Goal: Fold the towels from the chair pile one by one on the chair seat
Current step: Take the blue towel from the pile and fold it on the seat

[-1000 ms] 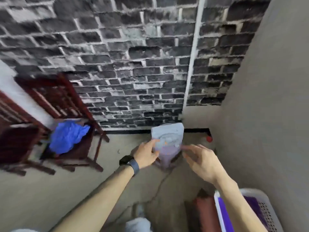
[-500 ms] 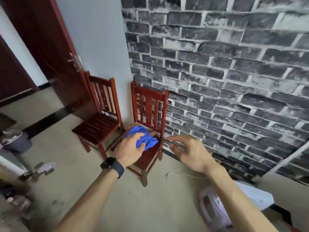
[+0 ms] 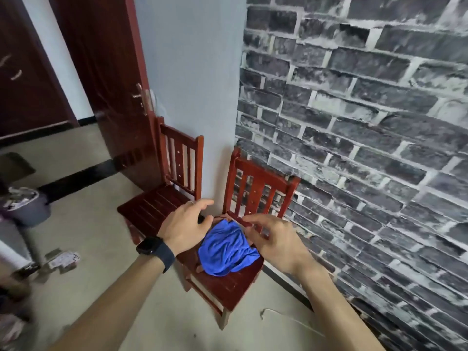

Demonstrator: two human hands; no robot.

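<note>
Chair seat (image 3: 228, 287) bears blue towel (image 3: 225, 249) between open hands.

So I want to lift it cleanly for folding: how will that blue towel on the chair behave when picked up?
The blue towel lies bunched in soft creases, so it will probably droop and unfurl when lifted. It looks thin, likely light. Part overhangs the chair seat, so a push might slide it off.
</note>
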